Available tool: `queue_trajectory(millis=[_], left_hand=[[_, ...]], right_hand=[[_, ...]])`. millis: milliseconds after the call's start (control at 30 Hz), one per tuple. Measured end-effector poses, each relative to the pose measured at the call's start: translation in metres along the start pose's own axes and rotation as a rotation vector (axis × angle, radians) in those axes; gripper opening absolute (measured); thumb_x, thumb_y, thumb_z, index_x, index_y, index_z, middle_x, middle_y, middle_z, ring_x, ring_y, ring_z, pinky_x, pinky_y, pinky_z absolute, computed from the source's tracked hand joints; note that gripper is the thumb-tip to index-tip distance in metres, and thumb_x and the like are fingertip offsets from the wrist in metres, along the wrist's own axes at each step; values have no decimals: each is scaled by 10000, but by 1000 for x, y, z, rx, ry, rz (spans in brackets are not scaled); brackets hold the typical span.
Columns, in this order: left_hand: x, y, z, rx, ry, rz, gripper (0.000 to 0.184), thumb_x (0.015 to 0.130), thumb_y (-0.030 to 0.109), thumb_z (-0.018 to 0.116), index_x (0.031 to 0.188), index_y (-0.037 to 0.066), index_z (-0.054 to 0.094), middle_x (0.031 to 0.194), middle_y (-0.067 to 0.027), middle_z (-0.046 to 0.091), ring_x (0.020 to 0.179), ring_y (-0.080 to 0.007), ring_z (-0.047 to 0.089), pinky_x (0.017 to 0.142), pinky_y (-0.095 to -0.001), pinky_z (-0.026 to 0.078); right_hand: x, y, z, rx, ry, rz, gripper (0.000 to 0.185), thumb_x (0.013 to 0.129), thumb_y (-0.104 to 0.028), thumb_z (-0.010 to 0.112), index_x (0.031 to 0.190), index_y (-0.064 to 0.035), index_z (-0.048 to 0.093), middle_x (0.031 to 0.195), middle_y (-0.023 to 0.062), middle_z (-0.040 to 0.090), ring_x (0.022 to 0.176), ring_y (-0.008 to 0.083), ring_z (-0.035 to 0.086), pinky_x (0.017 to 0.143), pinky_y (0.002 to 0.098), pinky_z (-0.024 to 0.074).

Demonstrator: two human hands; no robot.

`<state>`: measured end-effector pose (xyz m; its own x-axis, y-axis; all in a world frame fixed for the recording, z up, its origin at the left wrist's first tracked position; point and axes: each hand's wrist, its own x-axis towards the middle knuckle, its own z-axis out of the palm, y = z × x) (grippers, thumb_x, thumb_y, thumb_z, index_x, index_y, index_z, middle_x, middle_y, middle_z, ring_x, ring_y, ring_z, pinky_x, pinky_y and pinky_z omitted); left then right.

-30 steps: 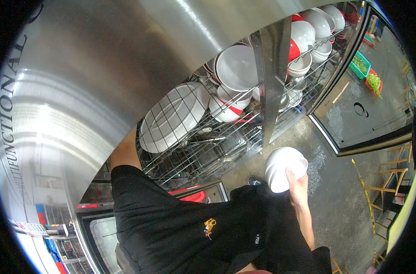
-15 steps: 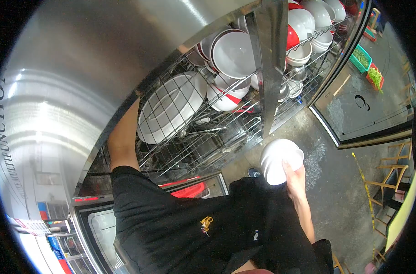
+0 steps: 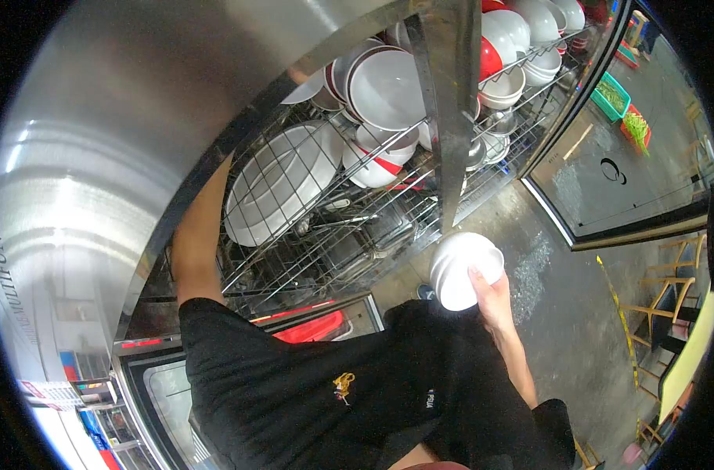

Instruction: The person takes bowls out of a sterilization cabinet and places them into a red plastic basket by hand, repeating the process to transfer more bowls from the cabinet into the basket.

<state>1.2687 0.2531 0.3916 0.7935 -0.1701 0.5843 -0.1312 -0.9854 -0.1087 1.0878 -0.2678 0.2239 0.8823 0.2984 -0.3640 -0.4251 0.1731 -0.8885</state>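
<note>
My right hand (image 3: 492, 296) grips a small stack of white bowls (image 3: 453, 270) held out over the floor, its thumb on the side of the stack. My left arm reaches up into the steel cabinet, behind its top panel (image 3: 138, 94). Most of my left hand is hidden there; only a small skin-toned patch shows by the rim of a white dish (image 3: 304, 92), and its grip cannot be made out. Close to that arm, a large white oval platter (image 3: 283, 184) lies on the wire rack. Beyond it stand large white bowls (image 3: 388, 88) and a red-and-white bowl (image 3: 375, 168).
A steel post (image 3: 443, 117) divides the cabinet front. Right of it, more stacked bowls (image 3: 502, 86) fill the wire shelves. One glass door (image 3: 607, 172) swings out at right. Wooden chairs (image 3: 670, 301) and baskets of greens (image 3: 611, 95) stand farther off. A red container (image 3: 314, 327) sits low down.
The view has shifted slightly, so most things appear a little farther left. A white dish rim now shows at the panel's edge near my left hand. My right hand still holds the bowls.
</note>
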Motion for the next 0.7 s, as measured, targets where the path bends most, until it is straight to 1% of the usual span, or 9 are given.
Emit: queue_trajectory(millis=[33, 100, 233, 300, 400, 500, 533, 600, 700], left_hand=[[-3, -10, 6, -5, -3, 4, 504, 991, 398, 407, 1309, 19, 505, 1283, -177, 564, 1200, -328, 525, 1051, -378, 363], [-10, -27, 18, -327, -403, -500, 649, 970, 530, 398, 1366, 18, 449, 1351, -186, 504, 1252, -329, 475, 1086, -375, 304], [-2, -20, 13, -496, -444, -571, 738, 924, 598, 444, 1357, 0, 450, 1366, -212, 482, 1257, -334, 471, 1082, -403, 313], [0, -2, 1, -236, -407, -642, 775, 892, 603, 504, 1357, -14, 439, 1343, -211, 504, 1251, -327, 478, 1068, -404, 336], [5, 21, -16, -427, -440, -610, 777, 870, 581, 558, 1347, -22, 441, 1318, -205, 526, 1227, -315, 499, 1052, -398, 359], [4, 35, -15, -324, -356, -639, 730, 875, 507, 598, 1349, -24, 432, 1293, -195, 545, 1208, -309, 515, 1047, -401, 367], [2, 19, -5, -324, -359, -639, 730, 875, 507, 598, 1349, -24, 432, 1293, -195, 545, 1208, -309, 515, 1047, -401, 367], [0, -14, 14, -292, -301, -250, 651, 889, 445, 608, 1324, -16, 458, 1275, -196, 553, 1192, -306, 525, 1040, -405, 373], [-5, -16, 15, -297, -293, -276, 624, 893, 404, 620, 1330, -2, 438, 1300, -193, 528, 1207, -292, 506, 1040, -403, 369]], right_hand=[[1, 2, 0, 2, 6, 2, 383, 932, -123, 586, 1272, 22, 486, 1175, 87, 605, 1080, 160, 559, 940, 315, 439], [3, 8, -1, 62, -26, -20, 366, 932, -98, 574, 1269, 19, 491, 1164, 85, 609, 1065, 160, 567, 932, 308, 443], [4, 1, -1, 91, -43, -22, 360, 931, -92, 570, 1267, 13, 495, 1156, 84, 611, 1050, 157, 572, 923, 303, 447], [6, 3, -4, 95, -35, -37, 363, 927, -95, 577, 1263, 14, 496, 1154, 84, 611, 1041, 152, 573, 912, 304, 455], [6, 0, -9, 46, -20, -36, 360, 927, -99, 576, 1259, 15, 497, 1147, 83, 613, 1028, 150, 577, 897, 308, 464], [8, 0, -12, 71, -1, -30, 359, 931, -102, 569, 1261, 15, 493, 1141, 83, 614, 1022, 152, 580, 888, 309, 470], [8, 0, -13, 72, 1, -28, 359, 931, -102, 569, 1261, 15, 493, 1141, 83, 614, 1022, 152, 580, 888, 309, 470], [9, -2, -14, 63, -3, -15, 364, 932, -109, 569, 1267, 11, 490, 1144, 86, 612, 1026, 154, 579, 895, 312, 467], [7, -16, -11, 133, -14, 70, 365, 932, -104, 567, 1269, 11, 484, 1130, 91, 619, 1012, 153, 584, 887, 307, 469]])
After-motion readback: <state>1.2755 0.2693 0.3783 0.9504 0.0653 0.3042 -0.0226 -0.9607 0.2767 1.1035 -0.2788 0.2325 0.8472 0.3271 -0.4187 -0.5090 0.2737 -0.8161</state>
